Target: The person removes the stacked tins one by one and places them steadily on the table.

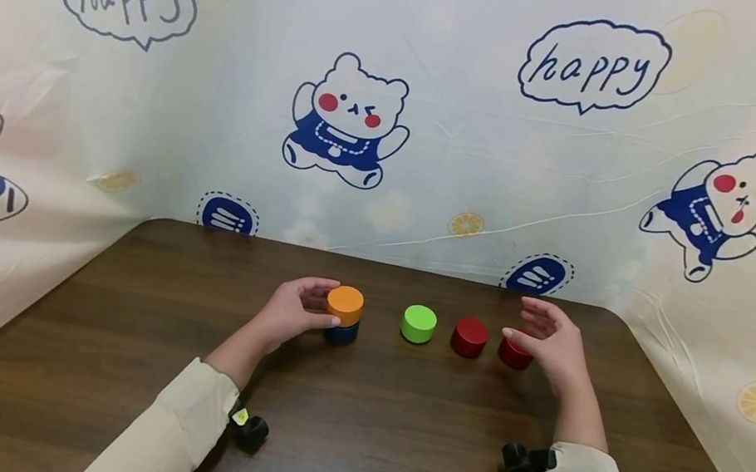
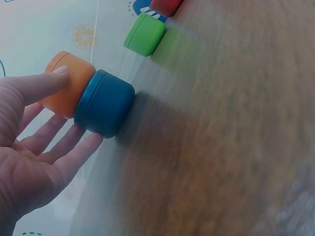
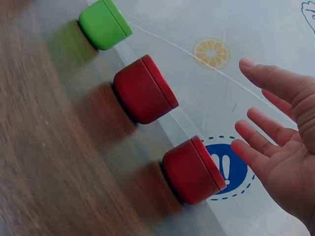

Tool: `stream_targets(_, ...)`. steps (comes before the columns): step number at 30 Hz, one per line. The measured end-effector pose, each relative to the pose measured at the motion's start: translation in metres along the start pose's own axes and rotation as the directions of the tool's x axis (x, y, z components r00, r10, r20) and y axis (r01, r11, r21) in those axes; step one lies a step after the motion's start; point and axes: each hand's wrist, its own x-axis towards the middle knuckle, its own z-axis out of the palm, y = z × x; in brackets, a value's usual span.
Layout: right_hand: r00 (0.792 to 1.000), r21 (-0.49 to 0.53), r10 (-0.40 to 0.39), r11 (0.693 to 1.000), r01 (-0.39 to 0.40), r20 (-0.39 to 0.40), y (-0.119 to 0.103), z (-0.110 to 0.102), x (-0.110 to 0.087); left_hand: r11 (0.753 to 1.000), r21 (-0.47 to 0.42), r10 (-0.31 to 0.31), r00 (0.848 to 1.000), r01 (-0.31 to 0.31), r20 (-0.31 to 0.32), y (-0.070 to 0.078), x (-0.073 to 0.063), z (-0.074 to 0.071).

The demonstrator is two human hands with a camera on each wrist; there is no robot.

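Note:
My left hand (image 1: 289, 311) holds a small orange lidded tin (image 1: 344, 306), thumb against one side and fingers round the other. Directly beneath it stands a dark blue tin (image 2: 105, 104) of like shape, on the table; the two look stacked and touching. Some of the left fingertips reach down to the blue one's side. Over the rightmost red tin (image 3: 193, 171), my right hand (image 1: 551, 347) hovers with its thumb and fingers spread. A gap shows between that hand and the red tin in the right wrist view.
A light green tin (image 1: 419, 324) and another red tin (image 1: 470, 337) stand in a row between the hands. The dark wooden table (image 1: 385, 457) ends at a printed cloth (image 1: 453, 156) behind. Black wrist cameras are strapped to both sleeves.

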Motion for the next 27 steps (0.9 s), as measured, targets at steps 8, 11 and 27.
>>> stream_targets(8, 0.999, 0.017, 0.001, 1.000, -0.001, 0.040, -0.015, 0.008, -0.003, 1.000, 0.001, 0.002, 1.000, -0.002, -0.001, -0.001, -0.001, 0.000)
stream_targets(11, 0.999, 0.029, 0.007, 1.000, -0.009, 0.050, -0.023, 0.012, -0.005, 1.000, -0.002, -0.005, 1.000, 0.005, -0.001, 0.000, -0.001, 0.001)
stream_targets(27, 0.992, 0.119, -0.074, 0.991, 0.062, 0.099, -0.028, 0.030, -0.003, 1.000, -0.008, 0.008, 1.000, -0.008, 0.005, 0.000, -0.001, 0.000)
